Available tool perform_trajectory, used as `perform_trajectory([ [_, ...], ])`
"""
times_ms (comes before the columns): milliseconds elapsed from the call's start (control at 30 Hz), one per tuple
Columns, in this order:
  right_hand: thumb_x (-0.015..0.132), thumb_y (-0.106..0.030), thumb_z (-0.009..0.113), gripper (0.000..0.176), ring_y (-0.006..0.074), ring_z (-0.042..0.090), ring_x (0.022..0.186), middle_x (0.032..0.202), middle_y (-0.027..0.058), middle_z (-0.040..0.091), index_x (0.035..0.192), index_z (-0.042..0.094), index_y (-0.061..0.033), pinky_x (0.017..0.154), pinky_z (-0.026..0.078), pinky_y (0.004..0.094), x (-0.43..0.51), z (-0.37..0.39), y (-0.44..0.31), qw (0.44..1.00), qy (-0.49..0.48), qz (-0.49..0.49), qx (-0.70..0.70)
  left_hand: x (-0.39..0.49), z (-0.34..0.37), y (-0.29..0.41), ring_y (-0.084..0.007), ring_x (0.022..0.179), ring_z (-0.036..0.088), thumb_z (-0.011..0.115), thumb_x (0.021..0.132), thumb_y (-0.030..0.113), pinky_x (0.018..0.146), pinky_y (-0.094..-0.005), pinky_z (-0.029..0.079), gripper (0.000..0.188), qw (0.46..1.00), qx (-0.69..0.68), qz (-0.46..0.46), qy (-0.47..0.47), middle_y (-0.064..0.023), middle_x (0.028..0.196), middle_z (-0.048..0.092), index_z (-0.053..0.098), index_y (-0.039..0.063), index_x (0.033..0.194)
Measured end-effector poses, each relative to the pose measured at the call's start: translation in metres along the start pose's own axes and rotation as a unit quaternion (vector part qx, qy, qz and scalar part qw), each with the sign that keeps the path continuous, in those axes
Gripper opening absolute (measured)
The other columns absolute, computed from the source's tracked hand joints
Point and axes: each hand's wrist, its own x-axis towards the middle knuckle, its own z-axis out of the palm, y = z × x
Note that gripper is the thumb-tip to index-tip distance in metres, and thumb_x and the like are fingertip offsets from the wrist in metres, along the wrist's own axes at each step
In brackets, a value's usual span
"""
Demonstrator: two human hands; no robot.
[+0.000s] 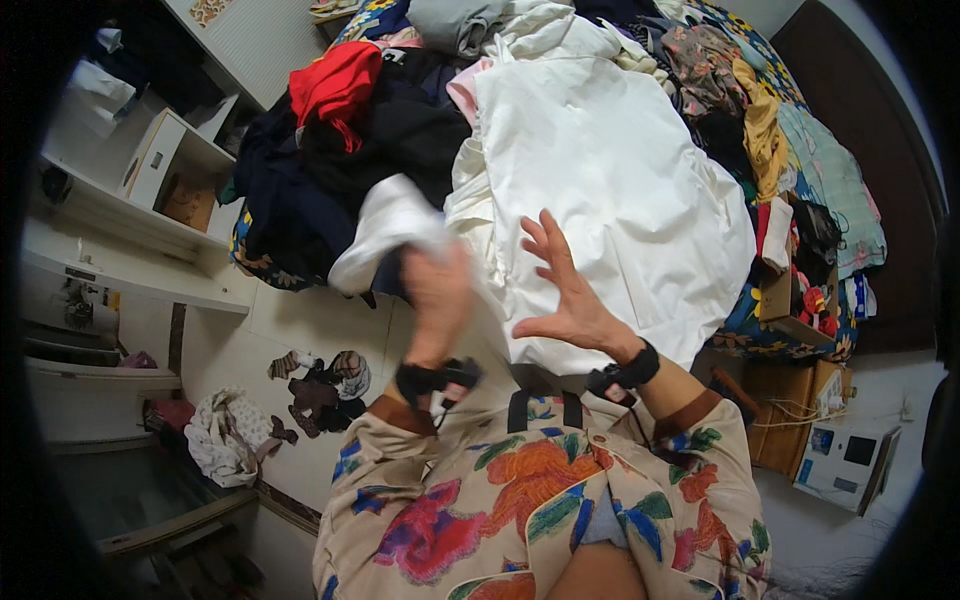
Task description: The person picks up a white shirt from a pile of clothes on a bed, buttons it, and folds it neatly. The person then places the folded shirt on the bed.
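Observation:
My left hand is blurred by motion, at the lower left edge of a large white cloth spread over the bed. A bunched piece of white fabric rises at its fingers; whether the fingers grip it is hard to tell. My right hand hovers over the near part of the white cloth, fingers spread, holding nothing. Dark clothes and a red garment lie heaped left of the cloth. Grey fabric is bunched at its far end.
Clothes and a patterned white cloth lie on the floor at left, beside an open wardrobe. On the bed's right are a yellow garment, a light green folded cloth and a cardboard box of small items.

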Motion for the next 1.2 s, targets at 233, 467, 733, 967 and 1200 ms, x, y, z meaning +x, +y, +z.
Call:
perform_trajectory([
  [233, 0.100, -0.010, 0.055, 0.034, 0.0143, 0.058, 0.107, 0.122, 0.0072, 0.061, 0.131, 0.052, 0.0038, 0.096, 0.046, 0.0294, 0.000, -0.056, 0.052, 0.863, 0.397, 0.179, 0.255, 0.084, 0.081, -0.011, -0.0207, 0.092, 0.068, 0.062, 0.088, 0.006, 0.082, -0.0323, 0.052, 0.031, 0.943, -0.078, 0.145, -0.288, -0.0143, 0.101, 0.072, 0.067, 0.001, 0.118],
  [467, 0.100, -0.006, 0.050, 0.033, 0.0258, 0.056, 0.122, 0.131, 0.0126, 0.060, 0.133, 0.052, 0.0002, 0.111, 0.040, 0.0437, -0.116, -0.118, 0.067, 0.783, 0.408, 0.122, 0.454, 0.213, 0.174, -0.070, -0.0411, 0.097, 0.067, 0.066, 0.087, 0.025, 0.086, -0.0451, 0.053, 0.048, 0.977, 0.132, -0.074, -0.151, -0.0234, 0.105, 0.069, 0.053, -0.003, 0.124],
  [733, 0.090, 0.006, 0.056, 0.054, 0.0273, 0.051, 0.130, 0.140, 0.0107, 0.056, 0.142, 0.047, -0.0052, 0.114, 0.035, 0.0473, -0.186, -0.104, 0.068, 0.796, 0.425, 0.116, 0.416, 0.139, 0.232, -0.060, -0.0313, 0.110, 0.056, 0.064, 0.086, 0.006, 0.086, -0.0385, 0.052, 0.047, 0.862, 0.088, 0.366, -0.339, -0.0146, 0.113, 0.063, 0.059, 0.016, 0.131],
  [967, 0.087, 0.007, 0.056, 0.055, 0.0269, 0.053, 0.128, 0.138, 0.0109, 0.057, 0.140, 0.049, -0.0040, 0.114, 0.036, 0.0463, -0.191, -0.103, 0.065, 0.806, 0.428, 0.129, 0.389, 0.184, 0.261, -0.083, -0.0320, 0.084, 0.069, 0.062, 0.083, 0.001, 0.077, -0.0394, 0.054, 0.016, 0.944, -0.046, 0.206, -0.255, -0.0155, 0.090, 0.072, 0.072, 0.003, 0.096],
  [1200, 0.081, 0.009, 0.054, 0.064, 0.0291, 0.048, 0.134, 0.142, 0.0115, 0.054, 0.143, 0.046, -0.0030, 0.117, 0.031, 0.0464, -0.185, -0.106, 0.066, 0.801, 0.433, 0.120, 0.396, 0.209, 0.327, -0.058, -0.0339, 0.088, 0.067, 0.071, 0.084, 0.018, 0.081, -0.0424, 0.054, 0.027, 0.916, 0.043, 0.232, -0.323, -0.0171, 0.095, 0.068, 0.068, 0.004, 0.107],
])
